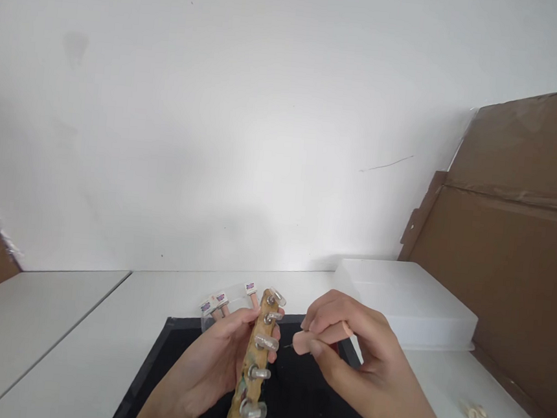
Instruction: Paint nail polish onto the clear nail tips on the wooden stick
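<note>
Head view — wooden strip (245, 388) in left hand (218, 366), right hand (361, 353) beside.

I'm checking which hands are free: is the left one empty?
No, the left hand holds a long, stained yellow-brown bar bearing five clear pieces.

Tan strip (250, 357) — black mat (298, 399) — white wall (265, 136).

From the middle of the black mat (301, 399), the worktop (66, 346) lies open toward 9 o'clock, wide enough for a low pass. At 11, a clear tray (237, 298) with labelled pieces blocks the way. The white wall (265, 136) closes off 12. At 2 stands a white plastic box (407, 298), cardboard (516, 275) beyond it. Small rings (478, 413) sit at 3.
</note>
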The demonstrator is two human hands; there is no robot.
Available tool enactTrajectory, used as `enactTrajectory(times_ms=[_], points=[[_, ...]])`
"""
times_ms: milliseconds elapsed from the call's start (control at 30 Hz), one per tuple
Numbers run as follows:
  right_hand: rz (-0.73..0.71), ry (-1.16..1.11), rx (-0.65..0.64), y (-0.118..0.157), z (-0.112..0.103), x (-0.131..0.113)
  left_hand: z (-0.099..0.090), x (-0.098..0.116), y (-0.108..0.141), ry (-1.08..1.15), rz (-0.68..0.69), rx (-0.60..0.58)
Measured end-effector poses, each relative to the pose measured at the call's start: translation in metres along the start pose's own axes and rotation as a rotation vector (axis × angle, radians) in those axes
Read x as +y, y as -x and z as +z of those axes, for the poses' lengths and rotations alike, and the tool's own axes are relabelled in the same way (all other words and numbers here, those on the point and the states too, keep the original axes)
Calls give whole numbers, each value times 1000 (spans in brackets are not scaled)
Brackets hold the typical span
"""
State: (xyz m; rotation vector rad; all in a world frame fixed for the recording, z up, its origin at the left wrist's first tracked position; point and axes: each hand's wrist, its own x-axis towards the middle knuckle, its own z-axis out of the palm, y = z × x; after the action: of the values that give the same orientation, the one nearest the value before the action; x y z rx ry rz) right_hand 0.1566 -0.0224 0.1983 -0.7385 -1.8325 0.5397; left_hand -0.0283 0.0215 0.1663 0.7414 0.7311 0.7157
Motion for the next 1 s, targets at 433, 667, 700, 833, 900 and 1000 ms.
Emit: enactTrajectory(times_ms=[433,667,700,833,900,1000], points=[[-21,-15,-28,-2,2,-1,1,0,1,-7,-11,40],[-4,-3,32,1,2,0,0,-1,0,-1,-11,10],[-17,-12,23,1,3,-1,0,-1,0,-2,-10,20],[-31,-46,-21,0,3,-2,3,-2,1,13,-6,42],[-31,-38,-34,-1,3,-2,3,-1,1,14,-4,36],[-35,-6,-52,-3,2,-2,3,-1,2,0,-4,30]])
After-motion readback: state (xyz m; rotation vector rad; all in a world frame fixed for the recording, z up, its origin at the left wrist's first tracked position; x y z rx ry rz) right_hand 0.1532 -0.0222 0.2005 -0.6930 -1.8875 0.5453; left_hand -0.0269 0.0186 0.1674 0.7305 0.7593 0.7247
